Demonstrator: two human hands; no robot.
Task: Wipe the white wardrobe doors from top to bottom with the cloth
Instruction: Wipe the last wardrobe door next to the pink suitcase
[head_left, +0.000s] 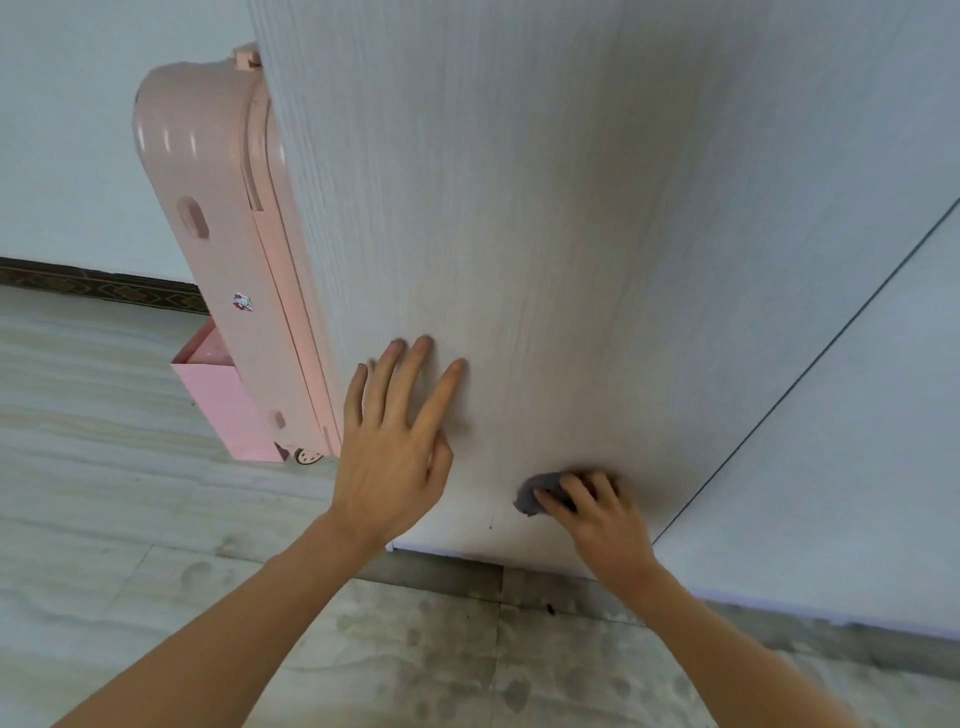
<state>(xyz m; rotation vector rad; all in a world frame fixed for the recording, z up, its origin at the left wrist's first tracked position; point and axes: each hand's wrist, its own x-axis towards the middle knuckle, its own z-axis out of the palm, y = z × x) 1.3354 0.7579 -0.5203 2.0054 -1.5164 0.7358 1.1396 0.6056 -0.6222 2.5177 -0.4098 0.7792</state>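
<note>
The white wardrobe door (545, 208) fills the frame from twelve o'clock down to centre, its bottom edge just above the tiled floor (104, 441). At nine o'clock a pink suitcase (218, 234) stands beside the door's left edge. The left hand (392, 441) lies flat on the door, fingers spread. At five o'clock of it, the right hand (597, 514) presses a bunched grey cloth (537, 493) against the lower door, fingers curled over it.
</note>
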